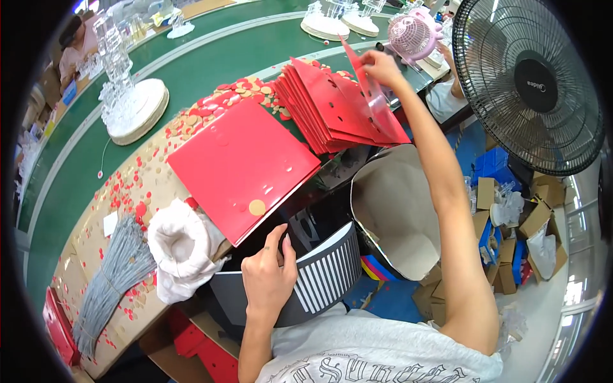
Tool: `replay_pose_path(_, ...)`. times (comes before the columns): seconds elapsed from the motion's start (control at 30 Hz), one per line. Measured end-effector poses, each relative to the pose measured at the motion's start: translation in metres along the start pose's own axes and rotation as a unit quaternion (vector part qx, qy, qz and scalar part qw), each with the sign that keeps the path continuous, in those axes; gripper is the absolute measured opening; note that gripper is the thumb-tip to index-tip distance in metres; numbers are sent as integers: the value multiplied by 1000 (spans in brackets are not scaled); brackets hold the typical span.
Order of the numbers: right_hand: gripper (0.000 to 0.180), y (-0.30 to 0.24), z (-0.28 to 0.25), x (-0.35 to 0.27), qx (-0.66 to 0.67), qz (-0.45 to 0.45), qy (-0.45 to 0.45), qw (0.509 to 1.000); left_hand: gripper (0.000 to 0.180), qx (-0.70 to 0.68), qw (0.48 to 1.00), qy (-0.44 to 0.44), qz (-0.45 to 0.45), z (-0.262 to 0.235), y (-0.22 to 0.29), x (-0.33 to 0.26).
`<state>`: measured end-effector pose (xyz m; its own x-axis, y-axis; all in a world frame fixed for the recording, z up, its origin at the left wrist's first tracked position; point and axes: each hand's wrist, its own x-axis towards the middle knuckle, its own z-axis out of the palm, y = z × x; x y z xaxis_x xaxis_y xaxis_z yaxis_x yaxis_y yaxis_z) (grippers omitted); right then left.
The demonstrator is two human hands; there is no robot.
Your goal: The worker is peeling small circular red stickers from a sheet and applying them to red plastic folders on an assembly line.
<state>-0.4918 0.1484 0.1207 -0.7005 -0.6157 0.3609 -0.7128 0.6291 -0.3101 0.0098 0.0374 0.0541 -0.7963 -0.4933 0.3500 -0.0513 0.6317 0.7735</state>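
My right hand (381, 67) reaches to the far side and pinches the upper edge of a glossy red sheet (372, 96). That sheet stands tilted up from a fanned stack of red sheets with small round holes (319, 105). My left hand (269, 273) is close to my body, over a dark grey curved panel with white stripes (329, 274). Its thumb and forefinger point up, slightly apart, with nothing visible between them. Beyond it lies a neat square pile of plain red sheets (246, 163), a tan disc (257, 207) on its near edge.
Red and tan discs (191, 121) litter the table. A bundle of grey ties (115, 281) and a white cloth roll (182, 246) lie left. An open bin (399, 210) stands between my arms. A black fan (533, 83) looms right; a green conveyor (211, 57) carries clear ornaments (118, 70).
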Motion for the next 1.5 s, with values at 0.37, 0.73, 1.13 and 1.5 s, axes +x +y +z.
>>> replay_pose_path(0.37,34,73,41,-8,-33,14,-137,990,19,4,999,-7,-47,5,-4,6)
replay_pose_path(0.73,43,68,8,6,-50,-107,-183,976,17,-12,998,-23,-58,3,-4,8)
replay_pose_path(1.13,48,-37,33,34,35,-101,-212,971,18,-30,996,-32,-72,-2,4,-1)
replay_pose_path(1.5,90,16,18,-38,37,152,-135,978,27,-92,988,-62,-109,-22,9,-6)
